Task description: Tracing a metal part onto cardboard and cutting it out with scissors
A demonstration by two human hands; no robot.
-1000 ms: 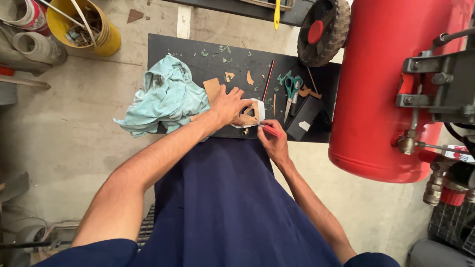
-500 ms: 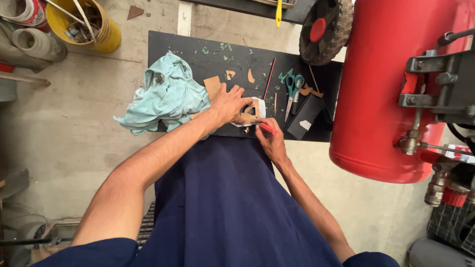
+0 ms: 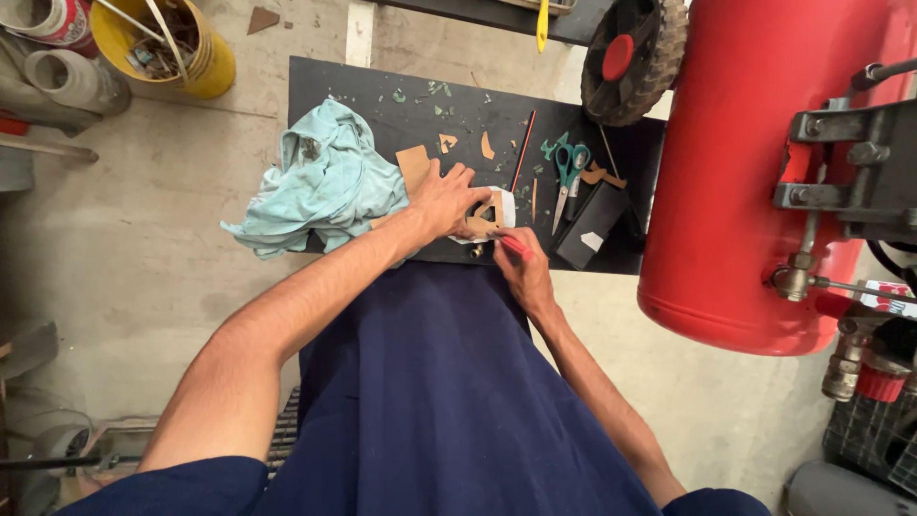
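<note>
left hand (image 3: 447, 199) flat, fingers spread, pressing a brown cardboard cutout (image 3: 483, 216) onto a white sheet (image 3: 503, 204) at the near edge of the black tabletop (image 3: 382, 91). right hand (image 3: 521, 270) closed around a red pen (image 3: 514, 247), tip at the cutout's near edge; can't tell if the tip actually touches, too small. crumpled teal cloth (image 3: 320, 182) just left of the left hand, hanging over the tabletop's near-left edge. brown cardboard scrap (image 3: 414, 164) between cloth and left hand. green-handled scissors (image 3: 568, 167) right of the sheet, red pencil (image 3: 522, 150) lying far of it. black box (image 3: 592, 225) near-right on the tabletop. red tank (image 3: 755, 153) far right, black wheel (image 3: 635, 53) at its far end. yellow bucket (image 3: 186, 43) far left on the floor.
</note>
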